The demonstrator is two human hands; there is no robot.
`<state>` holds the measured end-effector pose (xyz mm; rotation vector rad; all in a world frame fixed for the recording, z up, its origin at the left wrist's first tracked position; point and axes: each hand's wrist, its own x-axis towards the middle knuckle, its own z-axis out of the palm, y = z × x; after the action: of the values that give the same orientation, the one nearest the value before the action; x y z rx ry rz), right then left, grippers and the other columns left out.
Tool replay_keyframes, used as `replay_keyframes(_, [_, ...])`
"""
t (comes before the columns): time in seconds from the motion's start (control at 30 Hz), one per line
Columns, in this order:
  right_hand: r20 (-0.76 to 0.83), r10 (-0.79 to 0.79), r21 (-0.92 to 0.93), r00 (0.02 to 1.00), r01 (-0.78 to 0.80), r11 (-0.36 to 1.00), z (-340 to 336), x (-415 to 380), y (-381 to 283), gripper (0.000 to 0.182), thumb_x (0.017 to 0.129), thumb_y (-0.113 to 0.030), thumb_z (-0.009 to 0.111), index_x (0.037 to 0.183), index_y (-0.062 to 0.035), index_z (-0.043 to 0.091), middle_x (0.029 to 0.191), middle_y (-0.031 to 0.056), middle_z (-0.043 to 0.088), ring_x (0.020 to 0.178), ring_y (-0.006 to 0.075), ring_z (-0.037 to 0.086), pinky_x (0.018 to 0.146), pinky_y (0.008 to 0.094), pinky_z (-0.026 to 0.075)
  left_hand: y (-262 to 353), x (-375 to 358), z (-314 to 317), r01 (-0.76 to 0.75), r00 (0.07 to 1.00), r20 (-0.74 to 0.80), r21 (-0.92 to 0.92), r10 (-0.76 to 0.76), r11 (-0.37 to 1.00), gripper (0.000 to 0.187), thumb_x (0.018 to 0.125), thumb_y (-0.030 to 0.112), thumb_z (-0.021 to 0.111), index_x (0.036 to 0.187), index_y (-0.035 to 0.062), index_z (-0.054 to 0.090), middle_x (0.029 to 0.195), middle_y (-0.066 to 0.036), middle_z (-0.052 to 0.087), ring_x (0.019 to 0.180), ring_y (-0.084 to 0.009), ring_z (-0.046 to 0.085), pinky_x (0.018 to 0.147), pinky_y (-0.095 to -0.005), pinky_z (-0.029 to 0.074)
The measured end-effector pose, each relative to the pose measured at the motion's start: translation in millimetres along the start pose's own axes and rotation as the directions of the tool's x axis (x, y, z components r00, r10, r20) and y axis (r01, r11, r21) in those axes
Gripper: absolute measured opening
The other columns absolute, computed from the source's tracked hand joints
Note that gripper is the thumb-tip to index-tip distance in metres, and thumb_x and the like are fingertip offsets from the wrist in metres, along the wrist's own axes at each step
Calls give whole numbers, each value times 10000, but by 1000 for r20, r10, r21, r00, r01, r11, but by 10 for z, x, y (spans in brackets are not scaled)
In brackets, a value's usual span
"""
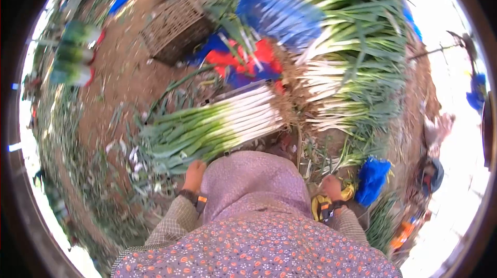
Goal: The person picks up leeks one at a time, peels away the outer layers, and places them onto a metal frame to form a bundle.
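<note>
Directly before me lies a bundle of green onions (233,123) on a low stand, white stems and roots to the right, green leaves to the left. My left hand (194,175) is low at the bundle's near edge, below the leaves; its fingers are too small and blurred to make out. My right hand (331,187) is to the right of my lap, beside a yellow and black item (322,208); whether it touches that item is unclear. Right of the bundle, a long pile of green onions (357,66) lies with its roots toward the bundle.
A brown crate (173,27) stands at the upper left, near red and blue cloth (248,63) and a blue plastic sheet (282,19). Tied bundles (75,55) lie far left. A blue bundle of strings (373,181) is at the right. Loose leaves litter the ground.
</note>
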<state>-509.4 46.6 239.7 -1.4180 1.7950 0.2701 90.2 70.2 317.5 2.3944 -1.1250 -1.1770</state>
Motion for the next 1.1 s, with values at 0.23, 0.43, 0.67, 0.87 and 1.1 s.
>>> replay_keyframes(0.23, [-114,-408,170,906,422,890,-293,1455,-2194,232,905,-201,561,1061,-55,651,991,198,659,939,385,616,861,434,481,403,831,240,-120,943,-290,172,166,978,367,898,197,574,1206,-2,553,1232,-210,555,1159,-394,497,969,-458,420])
replay_keyframes(0.43, [-41,-781,-40,623,780,624,643,2412,-3865,345,899,-249,600,1188,-61,605,1217,152,603,1134,351,546,970,458,426,60,2075,361,-99,846,-419,487,331,868,511,896,174,589,1380,78,459,1425,-148,455,1352,-353,380,1112,-477,300])
replay_keyframes(0.67, [-48,-845,-431,532,752,498,1593,3154,-4125,542,883,-308,635,1372,-121,497,1395,85,491,1333,286,403,1112,463,274,-379,2580,601,32,912,-334,634,237,773,547,905,304,586,1407,140,443,1450,-55,435,1417,-297,291,1181,-503,148])
replay_keyframes(0.87, [-55,-842,-431,537,748,505,1675,3302,-4147,598,829,-303,664,1379,-138,492,1349,65,503,1308,269,403,1102,461,251,-413,2680,600,39,929,-317,595,189,803,561,860,293,613,1383,147,473,1416,-60,456,1415,-291,286,1182,-509,136])
replay_keyframes(1.1, [-113,-867,-369,484,790,489,1682,3340,-4115,530,838,-302,631,1328,-125,536,1295,52,539,1257,259,451,1066,450,277,-408,2694,610,26,912,-340,608,231,794,529,834,272,631,1331,136,512,1373,-62,484,1384,-290,327,1169,-508,152])
